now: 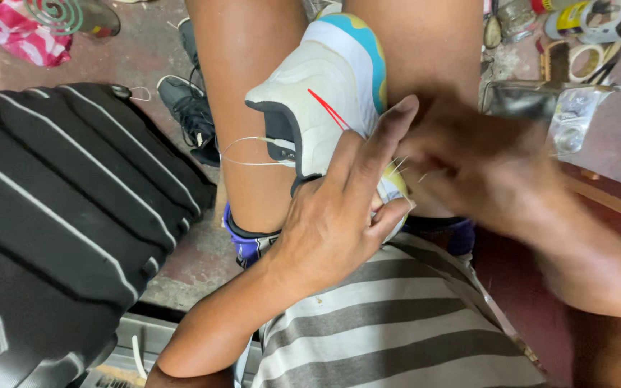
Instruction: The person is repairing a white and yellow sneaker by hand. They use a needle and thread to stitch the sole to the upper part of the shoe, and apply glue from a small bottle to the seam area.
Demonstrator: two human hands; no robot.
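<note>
Head view: white sneaker (325, 93) (blue-yellow heel, red stripe) was wedged between the knees, clasped from below by the left hand (339, 215). Right hand (468, 169) was blurred beside it; grip can't be told. Thread loop (249, 151) was seen at the shoe's side. Clear plastic packet (573, 118) upper right, black suitcase (59, 201) left.

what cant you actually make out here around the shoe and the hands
Head view, the only one:
- Right hand: motion-blurred, so its grip and any tool in it are unreadable.
- White sneaker: the heel end is hidden behind the left hand, and the toe is cut off by the top edge.
- Thread: too thin to trace where it enters the sneaker.
- Black suitcase: cut off by the left and bottom edges.
</note>
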